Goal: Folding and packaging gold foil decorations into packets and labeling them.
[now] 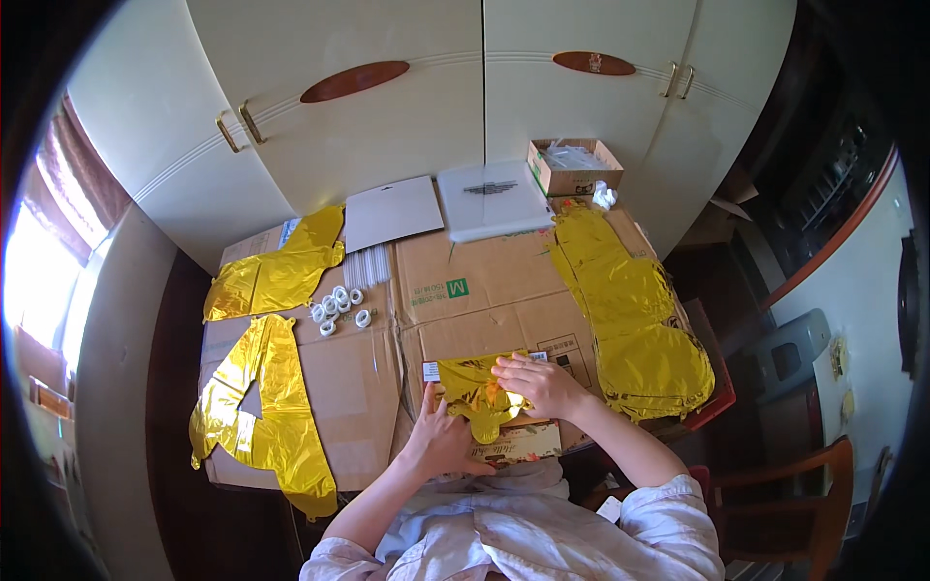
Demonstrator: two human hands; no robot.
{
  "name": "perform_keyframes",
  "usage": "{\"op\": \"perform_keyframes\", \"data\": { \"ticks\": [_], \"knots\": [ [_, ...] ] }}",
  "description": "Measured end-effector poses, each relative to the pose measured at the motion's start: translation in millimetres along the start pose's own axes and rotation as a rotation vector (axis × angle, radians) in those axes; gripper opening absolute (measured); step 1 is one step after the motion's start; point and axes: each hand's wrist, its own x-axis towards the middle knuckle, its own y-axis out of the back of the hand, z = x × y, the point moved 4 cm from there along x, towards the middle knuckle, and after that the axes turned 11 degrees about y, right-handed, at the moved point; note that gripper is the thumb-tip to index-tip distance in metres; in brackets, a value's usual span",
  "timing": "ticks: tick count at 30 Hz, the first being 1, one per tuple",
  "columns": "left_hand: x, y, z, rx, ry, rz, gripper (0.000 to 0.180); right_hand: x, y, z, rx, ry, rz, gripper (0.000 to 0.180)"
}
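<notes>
A crumpled gold foil balloon (pixel 486 424), flat and partly folded, lies in front of me on a printed card package (pixel 528 443) near the table's front edge. My left hand (pixel 438 441) rests at the balloon's left side, index finger and thumb stretched apart. From the right, my right hand (pixel 541 387) lies over the foil with its fingers extended across it. The palm side of that hand is hidden, as is the foil beneath it.
Flat cardboard (pixel 475 276) covers the table. Gold foil balloons lie at left (pixel 262 387) and right (pixel 639 320). White ribbon rolls (pixel 334 306), clear straws (pixel 366 266), a grey panel (pixel 394 213), a translucent sheet (pixel 494 203) and a small box (pixel 573 169) sit further back, before cabinets.
</notes>
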Motion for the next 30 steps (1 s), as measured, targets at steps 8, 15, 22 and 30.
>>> {"op": "perform_keyframes", "data": {
  "ticks": [8, 15, 22, 30],
  "knots": [
    [-9.8, 57.7, -52.5, -0.256, 0.586, -0.244, 0.032, -6.8, -3.3, 1.6, -0.024, 0.012, 0.039, 0.031],
    [55.7, 0.6, -24.7, -0.152, 0.067, 0.114, 0.063, -1.7, -4.6, 2.2, -0.020, -0.019, -0.026, 0.030],
    [43.5, -24.3, -6.8, 0.011, 0.133, 0.056, 0.092, 0.3, 2.0, -0.3, 0.053, 0.004, 0.047, 0.036],
    [43.9, -20.7, -5.1, 0.035, 0.123, 0.072, 0.096, 13.8, 18.4, -0.1, 0.021, -0.153, 0.007, 0.045]
  ]
}}
